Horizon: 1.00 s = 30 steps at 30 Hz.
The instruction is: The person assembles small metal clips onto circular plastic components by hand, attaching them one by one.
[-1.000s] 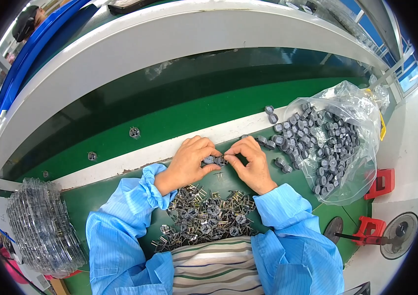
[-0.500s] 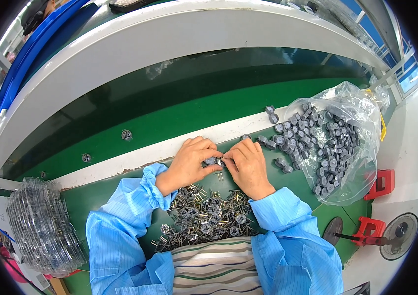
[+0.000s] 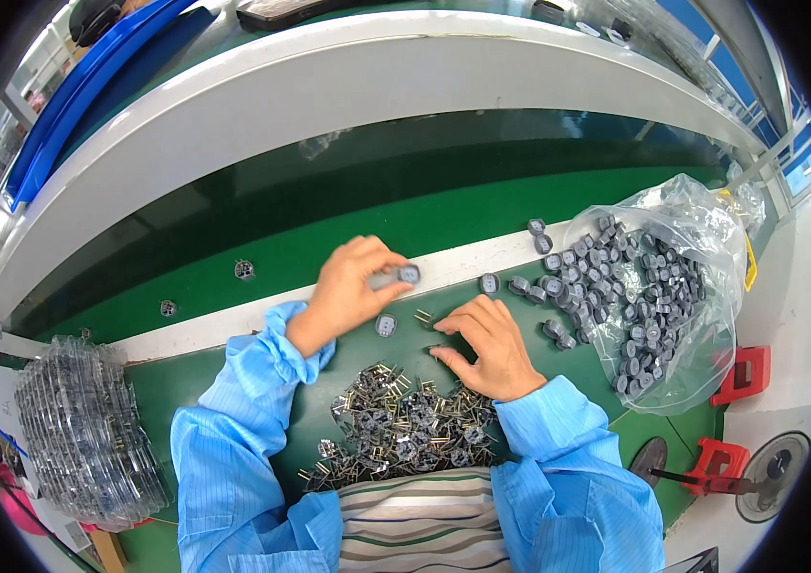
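Observation:
My left hand (image 3: 353,291) pinches a grey rounded plug housing (image 3: 409,274) between thumb and fingertips, raised over the white strip. My right hand (image 3: 489,349) is at the green table with thumb and forefinger apart; a small dark piece (image 3: 433,350) shows by the thumb tip, and I cannot tell if they touch. Just beyond those fingers lies a part with brass pins (image 3: 423,316). Another grey housing (image 3: 386,325) sits on the table below my left hand. Close to my body spreads a heap of pinned metal inserts (image 3: 405,420).
At the right, a clear plastic bag (image 3: 711,329) spills many grey housings (image 3: 577,277). Stacked clear trays (image 3: 85,435) stand at the left. Beyond the white strip (image 3: 463,267) runs a green belt (image 3: 348,229) carrying a few small parts (image 3: 245,269). A fan (image 3: 773,477) stands lower right.
My hands have parted. The left moved up and left with a grey housing, while the right stayed near its place and its fingers spread. A housing beneath the left hand has come into view.

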### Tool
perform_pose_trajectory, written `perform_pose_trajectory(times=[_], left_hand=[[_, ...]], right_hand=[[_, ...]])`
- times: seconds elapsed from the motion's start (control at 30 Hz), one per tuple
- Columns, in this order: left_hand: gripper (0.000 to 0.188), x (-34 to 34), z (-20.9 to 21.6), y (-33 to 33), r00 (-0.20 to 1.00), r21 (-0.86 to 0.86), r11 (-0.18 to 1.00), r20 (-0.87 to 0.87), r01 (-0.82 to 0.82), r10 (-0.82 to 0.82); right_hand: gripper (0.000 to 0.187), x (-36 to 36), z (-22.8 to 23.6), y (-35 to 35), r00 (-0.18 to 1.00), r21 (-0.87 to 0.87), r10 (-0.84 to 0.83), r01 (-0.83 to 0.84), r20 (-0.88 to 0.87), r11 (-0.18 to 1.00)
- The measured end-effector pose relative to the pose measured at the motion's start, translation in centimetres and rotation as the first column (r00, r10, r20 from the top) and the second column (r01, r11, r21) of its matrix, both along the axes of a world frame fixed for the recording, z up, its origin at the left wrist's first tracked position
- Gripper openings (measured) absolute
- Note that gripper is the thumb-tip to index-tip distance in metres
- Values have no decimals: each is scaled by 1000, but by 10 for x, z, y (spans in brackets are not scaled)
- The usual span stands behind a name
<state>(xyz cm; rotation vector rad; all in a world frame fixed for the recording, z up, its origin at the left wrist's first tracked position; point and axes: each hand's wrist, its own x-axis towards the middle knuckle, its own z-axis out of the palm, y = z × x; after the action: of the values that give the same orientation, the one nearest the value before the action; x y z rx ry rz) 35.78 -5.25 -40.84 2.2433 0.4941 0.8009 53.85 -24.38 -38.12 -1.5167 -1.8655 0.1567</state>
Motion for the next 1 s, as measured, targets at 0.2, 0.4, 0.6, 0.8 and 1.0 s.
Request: perform_pose_trajectory(times=[0.2,0.4,0.6,0.8,1.0], left_hand=[[27,-18,-14,44,951,-16,964,-163,-267,261],[31,-17,-10,39,937,66,970,-252,-234,243],[31,-13,-11,37,963,66,982,-193,-177,187],[28,1,-6,-5,992,100,991,-95,91,-81],[29,2,-6,-19,967,8,981,-170,195,-190]], right_hand=[[17,5,-20,1,997,-77,-5,0,-71,997],[11,12,-6,1,999,-220,-39,38,-3,975],[24,-3,-7,16,991,-68,-57,49,-122,996],[22,14,-29,14,995,-118,7,-19,-100,993],[20,19,-16,10,989,-187,42,-68,-139,980]])
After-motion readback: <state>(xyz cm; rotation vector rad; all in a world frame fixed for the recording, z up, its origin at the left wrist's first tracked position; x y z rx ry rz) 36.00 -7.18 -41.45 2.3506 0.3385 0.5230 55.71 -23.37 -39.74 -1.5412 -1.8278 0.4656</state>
